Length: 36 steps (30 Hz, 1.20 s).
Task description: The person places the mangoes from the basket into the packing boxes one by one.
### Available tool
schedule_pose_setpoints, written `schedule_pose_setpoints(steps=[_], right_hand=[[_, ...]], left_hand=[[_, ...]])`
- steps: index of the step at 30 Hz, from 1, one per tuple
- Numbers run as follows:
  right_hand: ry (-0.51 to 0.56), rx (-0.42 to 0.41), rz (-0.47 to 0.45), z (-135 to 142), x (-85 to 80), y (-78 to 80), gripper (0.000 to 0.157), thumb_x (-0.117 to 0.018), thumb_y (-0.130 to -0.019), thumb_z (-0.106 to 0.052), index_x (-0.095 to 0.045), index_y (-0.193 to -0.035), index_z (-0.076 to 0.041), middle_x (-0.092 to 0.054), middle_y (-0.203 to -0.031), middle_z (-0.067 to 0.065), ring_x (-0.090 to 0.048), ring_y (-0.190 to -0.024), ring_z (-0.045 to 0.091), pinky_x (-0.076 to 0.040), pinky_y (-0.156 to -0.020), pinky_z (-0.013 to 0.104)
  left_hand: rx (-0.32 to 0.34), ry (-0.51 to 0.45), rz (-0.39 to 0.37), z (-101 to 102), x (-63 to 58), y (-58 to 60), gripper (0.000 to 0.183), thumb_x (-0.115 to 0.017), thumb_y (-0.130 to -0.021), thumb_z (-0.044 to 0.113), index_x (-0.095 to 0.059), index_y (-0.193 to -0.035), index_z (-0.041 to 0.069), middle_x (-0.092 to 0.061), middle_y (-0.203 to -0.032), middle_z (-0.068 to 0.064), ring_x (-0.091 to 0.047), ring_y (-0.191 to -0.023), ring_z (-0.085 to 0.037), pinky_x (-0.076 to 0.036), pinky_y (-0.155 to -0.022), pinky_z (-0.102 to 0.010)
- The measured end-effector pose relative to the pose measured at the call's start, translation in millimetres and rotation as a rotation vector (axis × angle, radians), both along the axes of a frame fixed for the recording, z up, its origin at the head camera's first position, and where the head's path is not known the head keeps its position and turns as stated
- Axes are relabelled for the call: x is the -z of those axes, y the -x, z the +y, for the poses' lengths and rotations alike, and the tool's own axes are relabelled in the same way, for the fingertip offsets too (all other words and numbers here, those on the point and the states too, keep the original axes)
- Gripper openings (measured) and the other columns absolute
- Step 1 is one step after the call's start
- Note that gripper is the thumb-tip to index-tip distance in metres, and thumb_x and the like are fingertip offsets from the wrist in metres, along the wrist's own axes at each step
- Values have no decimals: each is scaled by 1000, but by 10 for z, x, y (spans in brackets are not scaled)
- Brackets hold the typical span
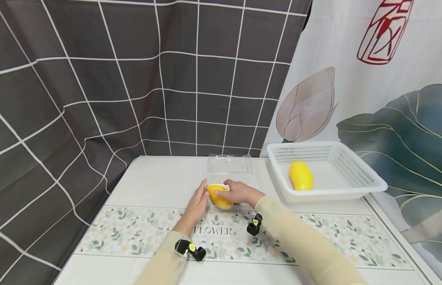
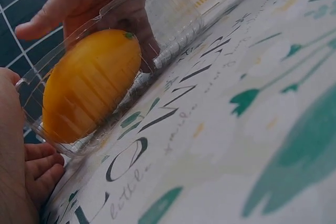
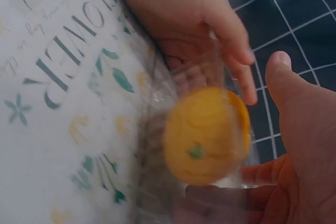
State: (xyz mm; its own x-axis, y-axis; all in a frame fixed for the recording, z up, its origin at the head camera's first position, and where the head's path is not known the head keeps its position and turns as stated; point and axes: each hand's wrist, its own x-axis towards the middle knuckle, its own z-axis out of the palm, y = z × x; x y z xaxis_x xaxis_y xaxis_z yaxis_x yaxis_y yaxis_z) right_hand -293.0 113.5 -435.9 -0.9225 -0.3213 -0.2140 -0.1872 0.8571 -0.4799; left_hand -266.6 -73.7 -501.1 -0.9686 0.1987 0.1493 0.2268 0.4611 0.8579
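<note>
A yellow mango (image 1: pixel 218 200) with a green stem spot lies in a clear plastic clamshell box (image 2: pixel 170 11), whose hinged lid (image 1: pixel 229 164) stands raised at the back. My left hand (image 1: pixel 197 204) rests along the box's left side with its fingers extended; in the right wrist view part of it shows through the plastic. From the right, my right hand (image 1: pixel 242 192) reaches into the box beside the mango (image 3: pixel 205 137). Its thumb (image 3: pixel 283 72) is lifted away from the fruit, and its fingers lie next to the mango, partly hidden by it and the box.
A white perforated basket (image 1: pixel 349 194) stands at the right of the table with a second mango (image 1: pixel 300 176) in it. A floral printed band (image 1: pixel 135 233) crosses the white tablecloth. A dark grid curtain (image 1: pixel 178 99) hangs behind and to the left.
</note>
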Motion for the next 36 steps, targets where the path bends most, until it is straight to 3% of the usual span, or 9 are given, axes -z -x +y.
schedule_pose_setpoints(steps=[4, 10, 14, 21, 27, 31, 36], right_hand=[[10, -50, 46, 140, -186, 3, 88, -35, -79, -76, -40, -138, -10, -53, -128, 14, -51, -113, 29, -41, -95, 47], [132, -132, 199, 559, -678, 97, 65, -39, -87, -64, -47, -130, -16, -60, -111, 6, -58, -97, 20, -49, -82, 38], [150, -156, 303, 908, -996, 192, 52, -46, -91, -52, -52, -124, -13, -62, -105, 4, -59, -91, 20, -50, -77, 38], [-3, -39, 372, 1435, -1321, 345, 47, -53, -88, -49, -54, -121, -16, -60, -108, 8, -59, -91, 24, -49, -77, 42], [-31, 100, 284, 1770, -1271, 504, 53, -52, -89, -48, -49, -126, -11, -55, -117, 18, -52, -103, 33, -45, -86, 52], [0, 214, 200, 1995, -1121, 560, 60, -54, -89, -46, -43, -131, -6, -47, -126, 25, -45, -111, 40, -40, -90, 58], [11, 345, 56, 2263, -881, 594, 75, -54, -87, -51, -30, -140, -3, -28, -140, 29, -30, -122, 49, -30, -94, 66]], left_hand=[[-11, -1, -5, 6, 0, -8, 50, -28, -100, 34, -12, -147, 33, -24, -149, -2, -22, -135, -18, -16, -110, -41], [-8, -13, 5, 15, 0, -12, 49, -28, -100, 33, -12, -147, 34, -23, -150, -2, -21, -136, -18, -15, -111, -40], [-9, -22, 0, 15, 13, -12, 50, -29, -100, 31, -13, -148, 31, -23, -150, -1, -21, -136, -18, -16, -110, -41], [-9, -12, 14, 15, -3, 15, 49, -29, -101, 31, -12, -146, 36, -22, -150, -1, -20, -136, -17, -15, -111, -40], [-5, -22, 20, 2, 5, 22, 50, -30, -100, 31, -13, -147, 33, -22, -150, -2, -20, -136, -18, -15, -111, -41], [0, -32, 14, -4, 19, 11, 50, -30, -100, 31, -13, -148, 30, -22, -150, -2, -21, -136, -18, -15, -111, -39], [-6, -37, -3, 11, 14, 0, 50, -30, -100, 31, -13, -147, 33, -23, -149, 0, -21, -135, -16, -15, -111, -39]])
